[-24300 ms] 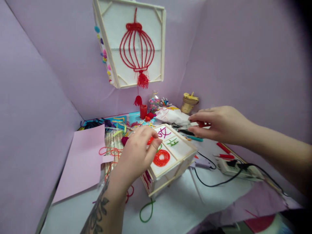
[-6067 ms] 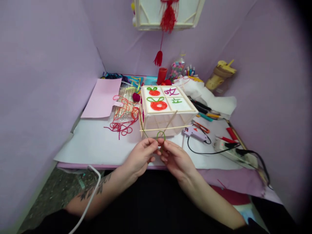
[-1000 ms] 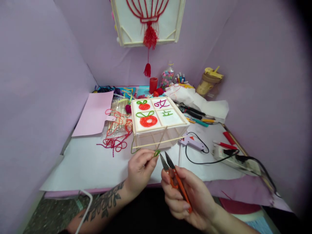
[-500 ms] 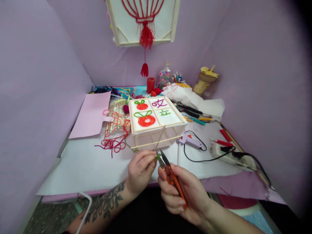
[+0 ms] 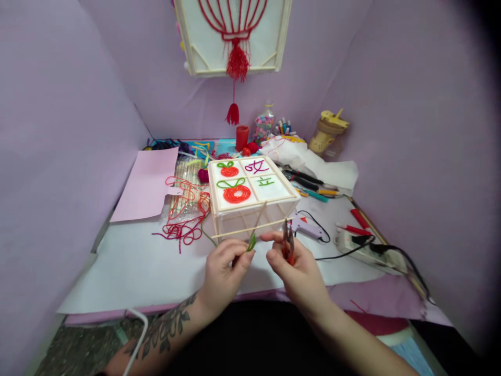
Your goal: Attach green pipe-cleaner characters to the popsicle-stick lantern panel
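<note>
Pinched between the thumb and fingers of my left hand (image 5: 225,269) is a small bundle of green yarn (image 5: 251,242), its ends sticking up. My right hand (image 5: 299,266) holds orange-handled thread snips (image 5: 288,244) in the palm, blades pointing up, with the index finger stretched toward the yarn. Just beyond both hands stands a stick-framed box (image 5: 254,201) with a white top. Orange yarn fruits (image 5: 237,194) with green leaves fill its left panels, and purple and green yarn characters (image 5: 257,166) its right ones.
Tangled red yarn (image 5: 182,233) and a pink sheet (image 5: 144,183) lie left. A glue gun (image 5: 309,230), a power strip (image 5: 364,250), pliers (image 5: 303,180) and markers are on the right. A cup (image 5: 327,133) and a bottle of pompoms (image 5: 264,125) stand behind. A framed panel (image 5: 235,36) hangs above.
My right hand has drawn the snips away from the green yarn and turned them upright in the palm, its index finger now extended. My left hand keeps its pinch.
</note>
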Demonstrator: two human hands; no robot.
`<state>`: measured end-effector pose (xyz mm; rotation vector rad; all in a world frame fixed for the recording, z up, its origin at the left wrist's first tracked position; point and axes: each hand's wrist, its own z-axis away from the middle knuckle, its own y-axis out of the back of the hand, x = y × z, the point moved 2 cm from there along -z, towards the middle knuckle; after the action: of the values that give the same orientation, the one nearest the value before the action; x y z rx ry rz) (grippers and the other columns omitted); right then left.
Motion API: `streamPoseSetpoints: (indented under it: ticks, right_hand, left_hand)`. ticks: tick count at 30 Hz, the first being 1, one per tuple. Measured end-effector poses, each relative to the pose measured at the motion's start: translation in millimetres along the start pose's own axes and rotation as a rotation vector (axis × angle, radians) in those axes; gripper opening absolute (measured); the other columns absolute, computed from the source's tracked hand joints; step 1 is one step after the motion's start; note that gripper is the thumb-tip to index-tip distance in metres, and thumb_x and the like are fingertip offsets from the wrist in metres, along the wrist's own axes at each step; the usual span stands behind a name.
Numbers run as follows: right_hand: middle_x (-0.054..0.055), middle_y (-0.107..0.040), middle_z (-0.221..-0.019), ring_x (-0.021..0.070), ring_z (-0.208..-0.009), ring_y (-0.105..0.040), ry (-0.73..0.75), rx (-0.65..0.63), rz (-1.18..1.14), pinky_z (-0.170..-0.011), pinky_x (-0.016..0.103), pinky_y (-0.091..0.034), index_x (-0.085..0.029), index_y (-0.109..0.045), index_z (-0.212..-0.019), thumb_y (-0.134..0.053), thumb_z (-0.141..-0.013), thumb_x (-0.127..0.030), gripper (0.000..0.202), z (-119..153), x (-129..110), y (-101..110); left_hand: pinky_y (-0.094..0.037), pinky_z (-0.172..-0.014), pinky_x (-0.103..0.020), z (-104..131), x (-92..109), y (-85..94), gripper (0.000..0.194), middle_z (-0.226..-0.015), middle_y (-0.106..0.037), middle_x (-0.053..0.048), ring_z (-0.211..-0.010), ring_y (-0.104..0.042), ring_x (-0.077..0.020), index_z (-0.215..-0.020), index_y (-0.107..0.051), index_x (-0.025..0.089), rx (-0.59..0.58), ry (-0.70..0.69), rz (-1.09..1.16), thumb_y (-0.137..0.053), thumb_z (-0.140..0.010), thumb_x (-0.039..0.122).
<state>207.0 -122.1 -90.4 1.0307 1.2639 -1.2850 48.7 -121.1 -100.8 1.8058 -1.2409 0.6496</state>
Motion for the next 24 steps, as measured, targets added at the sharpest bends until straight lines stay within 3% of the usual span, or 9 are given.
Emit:
streamPoseSetpoints:
  ticks: [3,7,14,18,21,24]
  right_hand:
    - [-0.009,-0.033,-0.054,0.0086,-0.049,-0.028,-0.029,-0.040,0.045,-0.048,0.024,-0.023,-0.020,-0.067,-0.091,-0.077,-0.075,-0.041,0.028,-9,0,-6]
    - [-0.008,-0.039,-0.053,0.0080,-0.050,-0.032,-0.082,0.026,-0.029,-0.048,0.023,-0.024,-0.019,-0.061,-0.075,-0.078,-0.073,-0.038,0.026,-14,4,-10]
    - [-0.012,-0.029,-0.050,0.0062,-0.042,-0.018,-0.095,0.037,-0.161,-0.041,0.023,-0.016,-0.022,-0.053,-0.078,-0.071,-0.077,-0.050,0.034,-22,10,-2]
    - [-0.008,-0.037,-0.054,0.0076,-0.047,-0.027,-0.051,0.014,-0.101,-0.044,0.024,-0.020,-0.020,-0.058,-0.077,-0.072,-0.080,-0.048,0.031,-20,12,-2]
    - [-0.005,-0.045,-0.057,0.0097,-0.052,-0.036,-0.014,-0.055,-0.018,-0.049,0.025,-0.026,-0.019,-0.068,-0.081,-0.071,-0.083,-0.043,0.025,-15,11,-9]
    - [-0.005,-0.049,-0.059,0.0109,-0.054,-0.041,0.056,-0.118,0.077,-0.052,0.026,-0.030,-0.020,-0.073,-0.096,-0.072,-0.082,-0.038,0.023,-12,7,-22]
  left_hand:
    - [-0.056,-0.063,-0.021,0,0,-2.4,0.016,-0.076,-0.071,-0.004,-0.070,-0.068,-0.0132,-0.078,-0.070,0.018,-0.027,-0.028,0.015,-0.064,-0.092,0.024]
    - [-0.059,-0.066,-0.023,3,0,2.3,0.015,-0.081,-0.075,-0.005,-0.073,-0.072,-0.0149,-0.085,-0.074,0.019,-0.025,-0.058,-0.013,-0.063,-0.093,0.025]
    - [-0.058,-0.081,-0.028,-3,-8,50.9,0.011,-0.091,-0.078,-0.004,-0.084,-0.072,-0.0165,-0.090,-0.076,0.022,0.160,-0.033,-0.148,-0.068,-0.086,0.016]
    - [-0.056,-0.065,-0.023,-8,-13,61.4,0.009,-0.083,-0.075,-0.003,-0.074,-0.069,-0.0148,-0.083,-0.074,0.020,0.165,0.068,-0.149,-0.066,-0.088,0.020]
    - [-0.049,-0.048,-0.018,-8,-10,56.4,0.016,-0.074,-0.070,-0.002,-0.058,-0.063,-0.0113,-0.081,-0.072,0.018,0.104,0.157,-0.113,-0.061,-0.092,0.023]
    - [-0.048,-0.045,-0.019,-7,-4,50.0,0.018,-0.074,-0.071,-0.002,-0.051,-0.059,-0.0102,-0.081,-0.073,0.018,0.051,0.190,-0.085,-0.060,-0.092,0.025]
